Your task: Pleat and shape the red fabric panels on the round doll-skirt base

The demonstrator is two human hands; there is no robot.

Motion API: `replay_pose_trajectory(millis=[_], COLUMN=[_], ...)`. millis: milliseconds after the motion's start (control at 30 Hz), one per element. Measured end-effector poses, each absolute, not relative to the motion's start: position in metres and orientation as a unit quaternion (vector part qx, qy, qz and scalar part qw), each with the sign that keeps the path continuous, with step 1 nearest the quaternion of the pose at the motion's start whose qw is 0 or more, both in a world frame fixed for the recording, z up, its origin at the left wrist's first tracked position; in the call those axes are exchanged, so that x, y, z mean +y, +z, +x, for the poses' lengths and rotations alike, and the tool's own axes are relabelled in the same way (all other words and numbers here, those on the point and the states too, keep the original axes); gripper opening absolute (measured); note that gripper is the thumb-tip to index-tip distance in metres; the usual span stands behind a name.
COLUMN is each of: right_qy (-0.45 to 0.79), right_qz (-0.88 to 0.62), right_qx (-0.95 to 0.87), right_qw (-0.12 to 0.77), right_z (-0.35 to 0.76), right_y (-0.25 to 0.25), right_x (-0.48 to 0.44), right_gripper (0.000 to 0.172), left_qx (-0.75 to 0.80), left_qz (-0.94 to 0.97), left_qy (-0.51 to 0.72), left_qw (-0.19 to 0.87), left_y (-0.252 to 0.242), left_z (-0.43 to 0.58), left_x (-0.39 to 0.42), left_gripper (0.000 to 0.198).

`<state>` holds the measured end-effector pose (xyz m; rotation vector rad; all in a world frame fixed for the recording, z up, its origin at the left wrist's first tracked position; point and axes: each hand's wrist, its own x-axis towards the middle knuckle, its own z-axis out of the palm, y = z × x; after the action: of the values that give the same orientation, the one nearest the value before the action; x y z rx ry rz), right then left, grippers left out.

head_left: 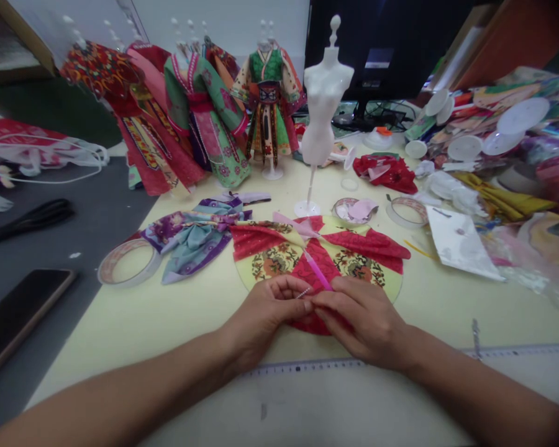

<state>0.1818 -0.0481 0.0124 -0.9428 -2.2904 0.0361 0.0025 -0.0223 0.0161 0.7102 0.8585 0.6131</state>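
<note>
A round paper skirt piece point(279, 254) in red and pale yellow with flower prints lies flat on the cream table point(135, 323). My left hand point(265, 313) rests on its near edge, fingers pinched on a small pale strip. My right hand point(361, 320) is closed round a thin pink stick point(317, 271) that slants up across the skirt piece. The two hands touch at the fingertips. A bare white doll mannequin point(323, 105) stands on its stand just behind the skirt piece.
Several dressed paper-doll mannequins point(200, 118) stand at the back left. A purple and teal paper garment point(198, 239) and tape rolls point(128, 261) point(406, 211) lie nearby. A phone point(18, 313) and black scissors point(30, 218) rest at left. Paper clutter point(503, 155) fills the right; a ruler point(400, 360) runs along the front.
</note>
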Motion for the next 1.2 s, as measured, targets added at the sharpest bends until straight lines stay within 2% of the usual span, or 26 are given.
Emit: replay_pose_trajectory(millis=[633,1200], right_qy=[0.012,0.01], right_qz=[-0.369,-0.362], right_qx=[-0.887,-0.89], right_qw=[0.277,0.278], right_z=[0.1823,0.182], right_y=[0.014,0.0134], right_x=[-0.0472,-0.0472], right_gripper=[0.018,0.019], left_qx=[0.401,0.41], left_qz=[0.336,0.345], left_qy=[0.282,0.28], left_qw=[0.804,0.796], left_y=[0.0162,0.0166], left_z=[0.0021,0.0018], left_x=[-0.0204,-0.0191], left_gripper=[0.021,0.024])
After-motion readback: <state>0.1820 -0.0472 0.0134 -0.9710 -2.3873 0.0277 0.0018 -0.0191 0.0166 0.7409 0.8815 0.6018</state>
